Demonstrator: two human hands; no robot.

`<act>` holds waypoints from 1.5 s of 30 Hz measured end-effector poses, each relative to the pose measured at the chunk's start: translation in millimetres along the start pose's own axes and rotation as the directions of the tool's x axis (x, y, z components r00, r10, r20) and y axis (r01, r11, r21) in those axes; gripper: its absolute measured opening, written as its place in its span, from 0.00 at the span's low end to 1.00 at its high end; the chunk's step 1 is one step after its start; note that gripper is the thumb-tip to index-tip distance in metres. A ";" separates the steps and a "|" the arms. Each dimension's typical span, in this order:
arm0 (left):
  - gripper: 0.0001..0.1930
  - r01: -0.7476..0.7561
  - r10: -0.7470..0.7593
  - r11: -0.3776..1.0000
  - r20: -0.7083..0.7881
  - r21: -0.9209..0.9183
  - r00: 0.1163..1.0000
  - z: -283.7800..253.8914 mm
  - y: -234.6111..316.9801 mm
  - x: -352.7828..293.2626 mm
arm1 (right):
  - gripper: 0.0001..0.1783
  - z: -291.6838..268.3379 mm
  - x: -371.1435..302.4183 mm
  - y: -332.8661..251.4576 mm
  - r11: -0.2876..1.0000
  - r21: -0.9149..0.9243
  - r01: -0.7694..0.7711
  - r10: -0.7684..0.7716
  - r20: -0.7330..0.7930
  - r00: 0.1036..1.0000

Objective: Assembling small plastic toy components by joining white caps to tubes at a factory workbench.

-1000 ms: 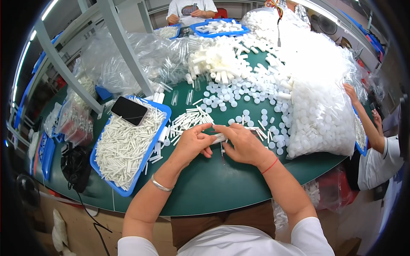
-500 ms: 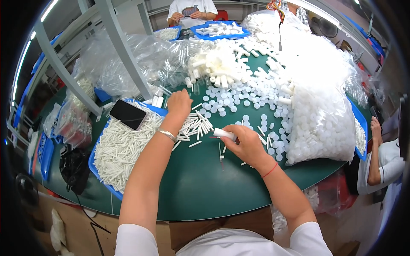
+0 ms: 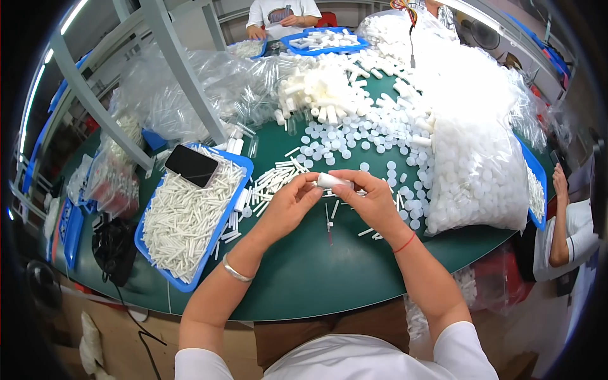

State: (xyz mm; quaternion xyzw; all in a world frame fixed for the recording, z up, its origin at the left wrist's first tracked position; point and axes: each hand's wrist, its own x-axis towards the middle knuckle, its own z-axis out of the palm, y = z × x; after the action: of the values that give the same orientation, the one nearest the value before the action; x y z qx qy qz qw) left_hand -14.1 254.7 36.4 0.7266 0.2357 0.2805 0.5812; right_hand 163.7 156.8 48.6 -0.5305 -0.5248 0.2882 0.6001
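Note:
My right hand [image 3: 370,201] grips a short white cylinder [image 3: 327,181] between thumb and fingers, held level above the table. Against the cylinder's left end come the fingertips of my left hand [image 3: 288,206], closed in a pinch; what they hold is too small and covered to make out. Beneath and left of the hands lies a loose heap of thin white sticks [image 3: 272,180]. A slender clear piece with a reddish end [image 3: 329,223] rests on the green table [image 3: 297,272] just below the cylinder.
On the left, a phone [image 3: 191,166] lies on a blue tray [image 3: 194,282] of white sticks. Translucent discs [image 3: 345,142] and white cylinders [image 3: 323,92] spread beyond my hands. A bulging clear bag [image 3: 475,177] stands right. A grey frame post [image 3: 183,69] rises at left; other people sit around.
My left hand has come back from the far-left clear tubes to the cylinder's left end. My right hand has shifted slightly up with the cylinder. The blue tray's right side is now uncovered.

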 end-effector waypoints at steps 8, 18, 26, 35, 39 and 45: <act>0.16 0.078 -0.064 0.970 -0.068 0.231 0.996 -4.1 8.2 -13.6 | 0.13 -1.5 -2.7 -0.4 0.915 -0.324 0.241 -0.201 0.152 0.968; 0.23 0.132 -0.143 0.880 -0.011 0.456 0.990 8.3 22.3 -18.2 | 0.25 11.7 -12.5 14.3 0.713 -0.456 0.533 -0.390 0.373 0.842; 0.18 0.359 -0.341 0.922 0.133 -0.143 0.931 4.6 26.0 -15.2 | 0.23 8.6 -5.4 -9.1 0.999 0.043 0.030 -0.042 0.301 0.953; 0.23 0.360 -0.344 0.915 0.112 -0.182 0.932 19.3 30.4 -27.2 | 0.19 13.5 -6.8 1.0 0.842 0.415 -0.344 0.149 0.434 0.889; 0.19 0.274 -0.260 0.935 0.091 -0.224 0.961 26.4 30.1 -28.6 | 0.32 15.8 -7.4 2.9 0.686 0.489 -0.540 0.167 0.616 0.770; 0.16 0.233 -0.211 0.962 0.152 -0.142 0.966 23.7 22.8 -32.2 | 0.28 16.9 -10.3 3.0 0.686 0.495 -0.533 0.128 0.640 0.758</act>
State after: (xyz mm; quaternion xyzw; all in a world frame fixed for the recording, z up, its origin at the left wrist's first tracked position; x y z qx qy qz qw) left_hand -21.1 211.4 50.4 0.6642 0.2526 0.1812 0.6799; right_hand 145.6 154.0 40.5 -0.2690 -0.4310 0.7019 0.4992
